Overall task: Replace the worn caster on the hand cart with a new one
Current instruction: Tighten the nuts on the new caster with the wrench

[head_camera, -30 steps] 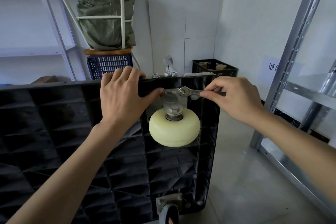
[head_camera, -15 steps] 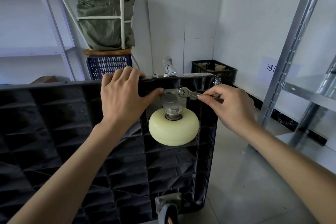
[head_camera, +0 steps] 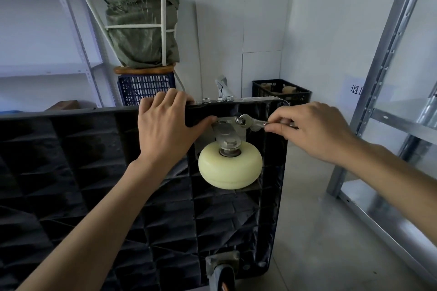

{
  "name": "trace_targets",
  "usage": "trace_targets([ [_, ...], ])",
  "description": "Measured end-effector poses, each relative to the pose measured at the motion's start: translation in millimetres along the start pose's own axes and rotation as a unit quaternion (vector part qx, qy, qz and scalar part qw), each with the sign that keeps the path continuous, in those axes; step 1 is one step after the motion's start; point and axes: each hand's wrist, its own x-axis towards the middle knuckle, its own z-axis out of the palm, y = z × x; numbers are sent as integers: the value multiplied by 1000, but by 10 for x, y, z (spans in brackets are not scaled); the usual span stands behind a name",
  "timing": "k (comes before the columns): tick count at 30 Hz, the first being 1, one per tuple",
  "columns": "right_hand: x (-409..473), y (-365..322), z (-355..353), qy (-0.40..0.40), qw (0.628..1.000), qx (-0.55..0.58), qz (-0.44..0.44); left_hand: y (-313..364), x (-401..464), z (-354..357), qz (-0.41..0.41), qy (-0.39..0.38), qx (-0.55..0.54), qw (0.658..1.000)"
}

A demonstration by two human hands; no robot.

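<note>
A storeroom: metal shelving [head_camera: 387,59], stacked crates [head_camera: 146,87], bare concrete floor [head_camera: 319,231].

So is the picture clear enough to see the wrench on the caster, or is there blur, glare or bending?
Head view: the wrench and cream caster are sharp and evenly lit, with no strong glare; the wide lens bends the shelf post at the right edge; the cart underside is dark, so its ribs lose detail; the right hand grips the wrench handle.

Caster [head_camera: 230,168] on the upended cart [head_camera: 94,172], shelving [head_camera: 390,78] to its right.
</note>
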Motion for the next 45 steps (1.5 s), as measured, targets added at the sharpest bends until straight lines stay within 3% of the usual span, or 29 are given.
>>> trace_targets([
  [4,-48,19,-22,-21,998,63,22,-10,3,5,-3,-1,3,1000],
  [9,83,-2,-240,-4,999,-33,-7,-10,1,9,0,1,5,1000],
  [14,354,-54,-378,-55,990,-115,-52,-11,-6,8,0,1,2,1000],
  [28,849,-307,-552,-103,955,-241,-139,-17,-6,14,4,8,4,1000],
  [37,747,-224,-454,-56,965,-211,-148,-23,-12,12,7,12,1,1000],
  [45,649,-159,-376,-38,982,-153,-102,-53,5,-4,9,4,-11,1000],
])
